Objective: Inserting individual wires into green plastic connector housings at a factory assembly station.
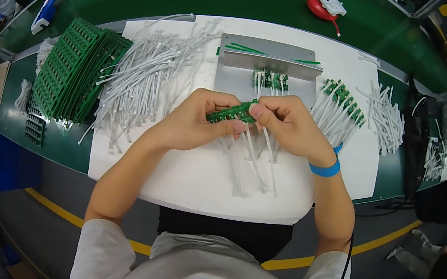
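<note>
Both hands meet over the white work surface, at a narrow green circuit board strip [227,116] held between them. My left hand [195,121] is closed round the strip's left part, thumb along its near edge. My right hand [290,125] pinches the right end with thumb and fingers. Several white cables [254,160] hang from the strip toward me. Just beyond my hands stands a grey metal fixture [237,70], with another green board piece [270,79] carrying white cables on it.
Left are a pile of white cables [155,68] and stacked green board panels [71,71]. To the right lie wired green boards [345,101] and more white cables [387,120]. A red round object with a white piece [326,7] sits at the back. A blue bin [10,162] stands lower left.
</note>
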Available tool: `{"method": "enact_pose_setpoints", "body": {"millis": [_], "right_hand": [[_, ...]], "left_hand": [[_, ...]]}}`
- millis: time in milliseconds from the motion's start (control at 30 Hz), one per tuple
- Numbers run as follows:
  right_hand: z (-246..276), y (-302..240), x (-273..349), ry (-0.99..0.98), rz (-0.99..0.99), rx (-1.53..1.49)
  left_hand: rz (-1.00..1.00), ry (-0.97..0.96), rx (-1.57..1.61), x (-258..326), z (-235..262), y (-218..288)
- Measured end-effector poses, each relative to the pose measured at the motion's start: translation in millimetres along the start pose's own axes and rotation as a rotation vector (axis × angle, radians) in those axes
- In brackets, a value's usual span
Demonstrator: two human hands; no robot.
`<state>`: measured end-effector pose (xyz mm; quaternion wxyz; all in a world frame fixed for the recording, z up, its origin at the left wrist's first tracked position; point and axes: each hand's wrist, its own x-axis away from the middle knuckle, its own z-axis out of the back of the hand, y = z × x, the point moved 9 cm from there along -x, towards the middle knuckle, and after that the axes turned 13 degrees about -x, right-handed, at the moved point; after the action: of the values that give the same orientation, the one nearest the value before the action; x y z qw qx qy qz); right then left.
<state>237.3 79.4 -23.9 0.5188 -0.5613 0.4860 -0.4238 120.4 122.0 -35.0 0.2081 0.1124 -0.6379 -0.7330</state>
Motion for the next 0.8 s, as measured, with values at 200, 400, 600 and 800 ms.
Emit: {"method": "enact_pose_setpoints", "body": {"millis": [200,400,600,800], "right_hand": [[1,-6,1,-0.02,-0.064,-0.116],[80,-36,17,0.483,0.012,0.508],[91,-18,17,0.526,0.017,0.914],[67,-25,10,0.44,0.1,0.708]], "left_hand": [[-0.043,-0.007,0.037,1,1,0],[0.051,0.08,0.093,1,12,-3],[-0.044,0.11,0.013,-1,7,11],[0.002,0.188,0.068,0,18,5]]}}
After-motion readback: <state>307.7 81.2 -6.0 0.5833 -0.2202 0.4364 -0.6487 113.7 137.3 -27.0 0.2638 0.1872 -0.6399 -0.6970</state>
